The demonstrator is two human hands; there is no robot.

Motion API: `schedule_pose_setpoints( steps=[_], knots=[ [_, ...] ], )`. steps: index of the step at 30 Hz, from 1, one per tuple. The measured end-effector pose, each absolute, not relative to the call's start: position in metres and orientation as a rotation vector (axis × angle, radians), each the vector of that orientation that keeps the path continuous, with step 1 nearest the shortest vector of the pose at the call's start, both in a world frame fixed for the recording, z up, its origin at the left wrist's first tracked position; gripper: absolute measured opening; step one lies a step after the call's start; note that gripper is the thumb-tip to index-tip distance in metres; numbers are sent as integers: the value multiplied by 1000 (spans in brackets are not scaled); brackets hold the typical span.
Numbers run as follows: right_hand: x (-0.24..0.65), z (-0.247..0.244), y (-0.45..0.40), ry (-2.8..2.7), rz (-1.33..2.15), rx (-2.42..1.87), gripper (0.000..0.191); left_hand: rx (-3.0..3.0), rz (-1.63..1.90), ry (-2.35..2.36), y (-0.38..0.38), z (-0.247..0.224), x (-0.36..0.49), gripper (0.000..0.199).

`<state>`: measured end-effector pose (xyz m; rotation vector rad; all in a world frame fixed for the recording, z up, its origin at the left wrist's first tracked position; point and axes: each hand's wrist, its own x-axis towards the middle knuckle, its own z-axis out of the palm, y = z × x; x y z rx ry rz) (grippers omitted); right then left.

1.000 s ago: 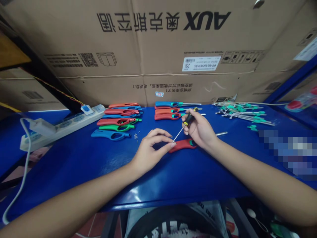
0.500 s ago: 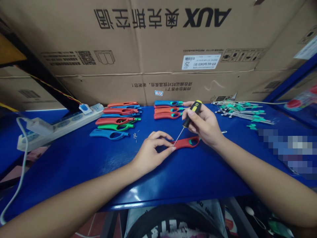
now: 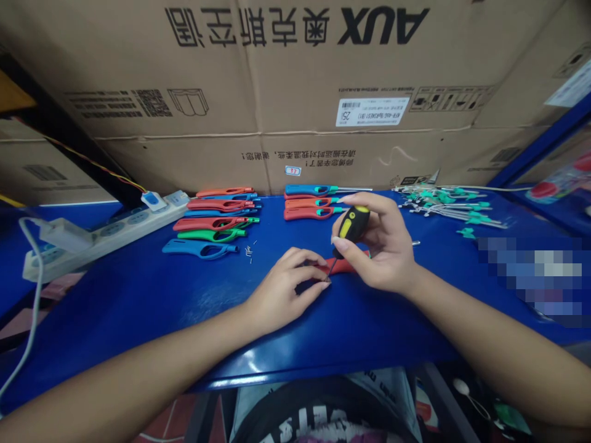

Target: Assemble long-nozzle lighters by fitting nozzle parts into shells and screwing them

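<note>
My right hand [image 3: 386, 249] is closed around the black and yellow handle of a screwdriver [image 3: 353, 225]. The thin shaft slants down to the left, its tip meeting the handle end of a red long-nosed lighter [image 3: 342, 266]. At that same end, my left hand [image 3: 285, 288] pinches the lighter between thumb and fingers against the blue tabletop. Much of the lighter's trigger end is hidden behind my right hand; a metal tip shows past it. Small screws [image 3: 249, 251] lie loose to the left of my left hand.
Several coloured lighter shells [image 3: 203, 248] lie at the left, beside a white power strip [image 3: 115, 231]. More lighters [image 3: 307, 213] with green triggers are stacked at the back. Metal rods with green parts [image 3: 462, 203] pile up at the right. A cardboard box [image 3: 295, 67] walls the back.
My right hand and the screwdriver have moved lower and slightly left, so they cover more of the red lighter. My left hand stays on the lighter. The view has shifted a little.
</note>
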<state>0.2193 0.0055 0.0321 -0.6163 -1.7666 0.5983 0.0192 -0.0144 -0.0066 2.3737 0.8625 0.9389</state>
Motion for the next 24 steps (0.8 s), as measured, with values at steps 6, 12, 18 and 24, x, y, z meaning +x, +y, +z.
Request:
schedule_pose_setpoints(
  steps=[6, 12, 18, 24],
  knots=[
    [216, 25, 12, -1651, 545, -668, 47, 2413, 824, 1005, -13, -3, 16, 41],
    [214, 18, 16, -1662, 577, -651, 47, 2394, 746, 1048, -10, -10, 16, 35],
    [214, 15, 16, -1697, 496, -612, 49, 2386, 745, 989, -10, -10, 17, 32],
    [217, 14, 19, -1742, 379, -580, 51, 2379, 760, 999, -9, -11, 17, 28]
  ],
)
